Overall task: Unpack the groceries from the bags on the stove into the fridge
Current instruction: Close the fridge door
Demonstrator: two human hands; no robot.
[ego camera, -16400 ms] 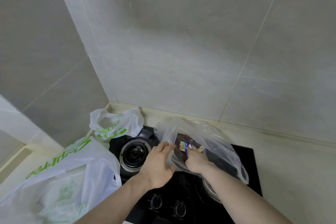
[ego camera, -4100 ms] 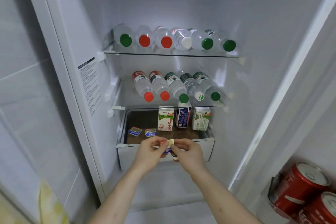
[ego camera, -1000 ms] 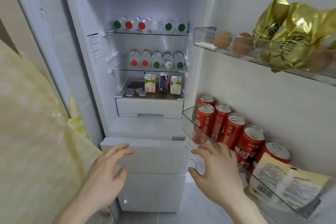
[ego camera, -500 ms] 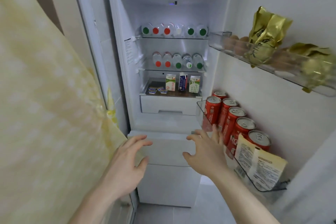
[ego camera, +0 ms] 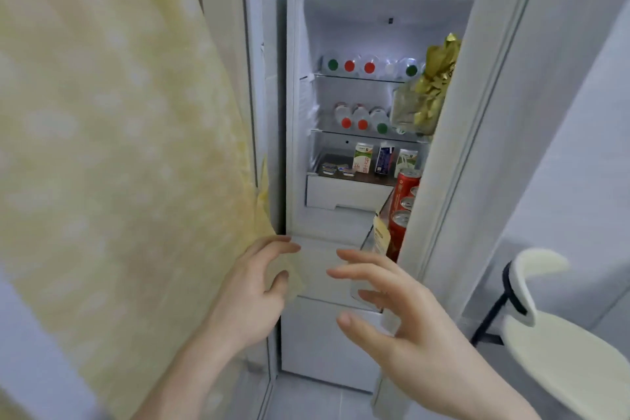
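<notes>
- Both grips are released: left hand (ego camera: 252, 286) and right hand (ego camera: 402, 314) hover with fingers spread, holding nothing.
- Fridge (ego camera: 358, 181) at 12 o'clock; its door (ego camera: 477, 147) at 1 o'clock stands half-swung.
- Small packets (ego camera: 335, 169) lie inside, at 11 o'clock from the cartons (ego camera: 363, 158).
- Judgement: return to the stove without brushing the curtain (ego camera: 119, 147) at 9 o'clock.

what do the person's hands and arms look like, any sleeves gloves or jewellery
Both the left hand and the right hand are bare: no gloves, and no rings or watch show. Both forearms are uncovered down to the frame's edge, so no sleeve is visible.
</notes>
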